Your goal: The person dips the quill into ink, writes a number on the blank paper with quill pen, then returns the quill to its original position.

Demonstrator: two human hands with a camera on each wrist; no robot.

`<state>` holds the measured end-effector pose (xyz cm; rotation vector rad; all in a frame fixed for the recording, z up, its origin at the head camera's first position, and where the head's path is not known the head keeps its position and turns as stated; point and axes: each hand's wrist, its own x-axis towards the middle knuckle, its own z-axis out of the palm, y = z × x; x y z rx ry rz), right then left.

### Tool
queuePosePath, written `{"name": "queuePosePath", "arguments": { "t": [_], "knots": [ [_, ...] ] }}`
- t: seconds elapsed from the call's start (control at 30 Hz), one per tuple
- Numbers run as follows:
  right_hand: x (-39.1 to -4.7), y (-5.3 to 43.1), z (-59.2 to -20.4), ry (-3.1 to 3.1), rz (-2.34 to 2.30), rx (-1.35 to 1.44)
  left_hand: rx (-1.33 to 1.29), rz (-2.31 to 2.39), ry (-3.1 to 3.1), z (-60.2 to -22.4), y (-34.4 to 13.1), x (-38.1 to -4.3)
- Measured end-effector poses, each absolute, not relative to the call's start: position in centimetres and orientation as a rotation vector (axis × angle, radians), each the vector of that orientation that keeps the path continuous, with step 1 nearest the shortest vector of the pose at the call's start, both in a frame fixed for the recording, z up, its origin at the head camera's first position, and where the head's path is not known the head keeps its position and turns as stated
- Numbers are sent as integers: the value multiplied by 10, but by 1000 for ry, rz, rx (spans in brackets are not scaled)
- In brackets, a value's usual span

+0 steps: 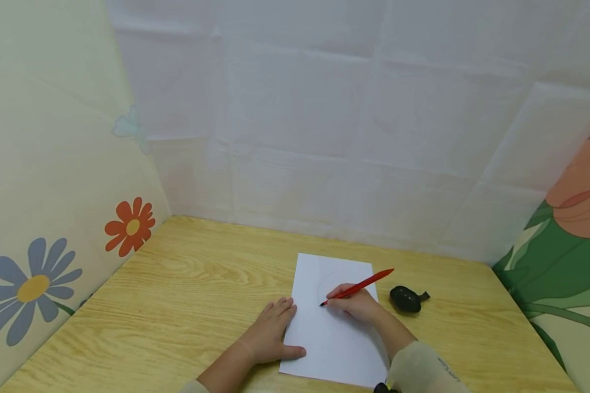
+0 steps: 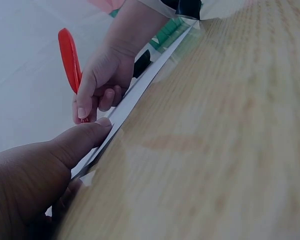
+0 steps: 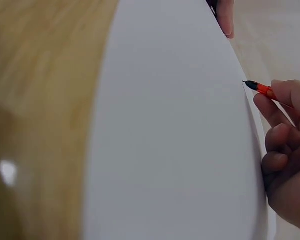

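A white sheet of paper (image 1: 331, 349) lies on the wooden table, with a faint curved line on its upper part. My right hand (image 1: 356, 305) pinches a slim red pen (image 1: 366, 283) between thumb and fingers. Its dark tip points down at the paper, left of the hand, and its back end slants up to the right. In the right wrist view the pen (image 3: 262, 90) shows a fine point close to the sheet. My left hand (image 1: 270, 338) rests at the sheet's left edge, fingers extended and thumb lying over the paper.
Right of the paper sits a glossy black oval object (image 1: 405, 299) with a short tab. A white cloth (image 1: 295, 120) hangs behind the wooden table (image 1: 187, 284). Flower-printed panels (image 1: 34, 164) flank the table on both sides.
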<state>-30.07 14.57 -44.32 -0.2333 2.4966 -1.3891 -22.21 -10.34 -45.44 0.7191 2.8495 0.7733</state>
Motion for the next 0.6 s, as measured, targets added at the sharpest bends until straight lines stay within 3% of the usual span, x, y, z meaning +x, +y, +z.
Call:
{"name": "queuePosePath", "arguments": {
  "t": [0.6],
  "knots": [
    [-297, 147, -443, 2491, -1379, -248, 724, 782, 2844, -453, -104, -220]
  ]
}}
